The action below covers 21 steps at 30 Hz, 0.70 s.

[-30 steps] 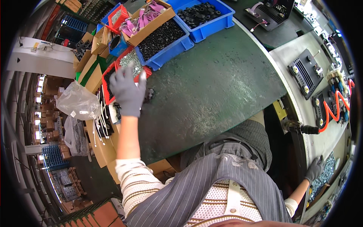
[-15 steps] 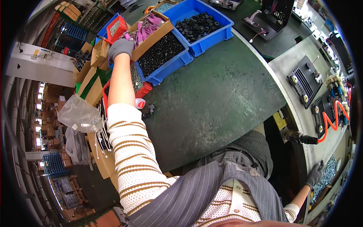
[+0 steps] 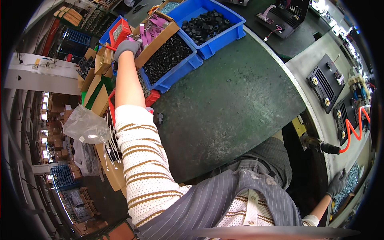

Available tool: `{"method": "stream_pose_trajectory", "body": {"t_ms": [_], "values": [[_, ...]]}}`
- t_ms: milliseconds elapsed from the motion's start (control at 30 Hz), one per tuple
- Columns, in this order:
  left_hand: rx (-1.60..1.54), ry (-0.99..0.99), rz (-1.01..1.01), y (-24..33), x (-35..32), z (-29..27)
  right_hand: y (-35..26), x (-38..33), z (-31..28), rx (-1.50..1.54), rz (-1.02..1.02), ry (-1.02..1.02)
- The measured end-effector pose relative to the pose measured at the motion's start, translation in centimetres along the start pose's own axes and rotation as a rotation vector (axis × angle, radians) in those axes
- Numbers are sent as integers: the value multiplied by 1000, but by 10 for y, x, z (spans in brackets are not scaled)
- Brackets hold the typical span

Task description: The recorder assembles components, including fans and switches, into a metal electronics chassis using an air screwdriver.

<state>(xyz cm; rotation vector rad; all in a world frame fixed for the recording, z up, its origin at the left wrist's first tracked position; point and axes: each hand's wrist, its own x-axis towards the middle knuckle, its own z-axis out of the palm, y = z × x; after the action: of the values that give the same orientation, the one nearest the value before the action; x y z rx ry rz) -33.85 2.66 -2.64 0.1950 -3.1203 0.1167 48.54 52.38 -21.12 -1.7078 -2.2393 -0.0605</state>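
My left hand (image 3: 127, 48), in a grey glove, reaches to the far left, at the end of a cardboard box (image 3: 158, 44) of purple ribbon cables (image 3: 150, 33). Its fingertips are among or against the cables, and I cannot make out whether they grip any. At the lower right, my gloved right hand (image 3: 337, 184) lies by a heap of small silvery-blue screws or similar parts (image 3: 351, 183). The fingers there look stretched out, with nothing visible in them.
Blue bins hold small black parts (image 3: 168, 58) and black caps (image 3: 208, 28). A red bin (image 3: 120, 33) stands beyond my left hand. Black slotted panels (image 3: 326, 84) lie on the right bench, near a coiled orange hose (image 3: 356, 130). A plastic bag (image 3: 86, 125) hangs left.
My left hand has shifted slightly at the cable box and its fingers reach a little further over the cables. The view has tilted slightly; my right hand stays by the heap.
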Motion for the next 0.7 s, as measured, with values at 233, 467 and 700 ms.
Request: {"method": "stream_pose_trajectory", "body": {"t_ms": [233, 467, 700], "values": [[-250, 30, 53, -40, 31, 20, 2, 2, 5, -55, 0, -24], [-485, 516, 226, -17, -41, 14, 2, -3, -5, -13, 39, -37], [-63, 911, 318, -11, -39, -18, 12, 2, 9, -22, -30, 8]]}}
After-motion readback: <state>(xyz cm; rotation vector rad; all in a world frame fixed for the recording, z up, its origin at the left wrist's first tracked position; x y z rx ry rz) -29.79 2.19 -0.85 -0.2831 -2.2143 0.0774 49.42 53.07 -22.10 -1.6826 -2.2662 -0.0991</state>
